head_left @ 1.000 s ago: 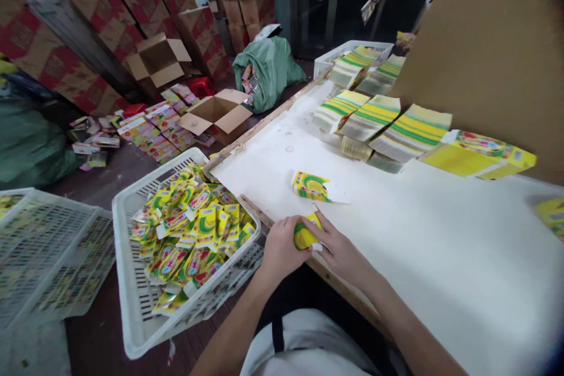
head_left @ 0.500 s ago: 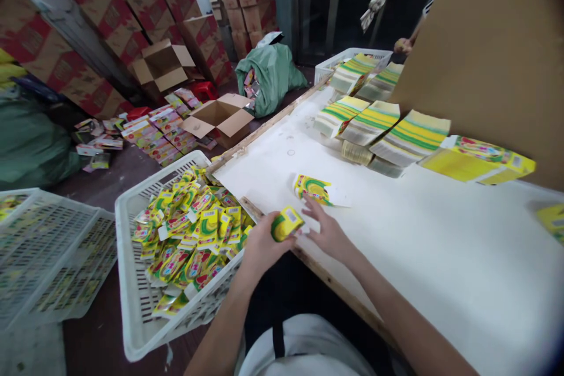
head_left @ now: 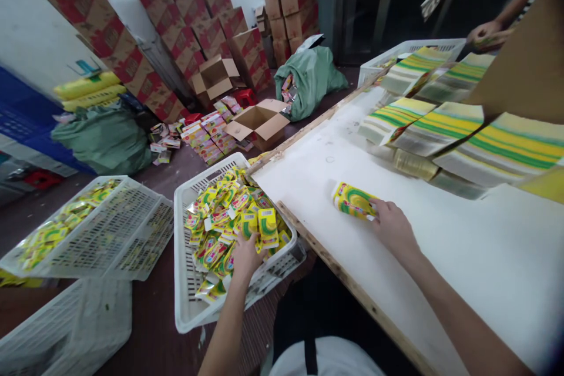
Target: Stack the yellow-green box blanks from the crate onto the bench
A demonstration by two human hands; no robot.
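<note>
Over the pile in a white plastic basket [head_left: 180,282], my left hand [head_left: 247,257] has its fingers closed at the lower edge of a small yellow and green box [head_left: 249,224]. Other small yellow boxes [head_left: 215,252] lie loosely heaped below and around it. On the white tabletop, my right hand [head_left: 393,229] pinches the near right end of a yellow carton [head_left: 352,200] with a green swirl print. That carton looks unfilled and rather flat; its right end is partly behind my fingers.
Stacks of yellow-green cartons [head_left: 458,129] stand across the table beside a cardboard sheet [head_left: 524,64]. A co-worker's hand [head_left: 484,32] shows behind them. The table's wooden edge [head_left: 326,249] borders the basket. More baskets [head_left: 145,229], an open cardboard box [head_left: 258,123] and green sacks [head_left: 308,82] are on the floor.
My left hand has moved from the table edge left to the basket with the small box. My right hand has taken hold of the carton lying on the table. The view has swung left.
</note>
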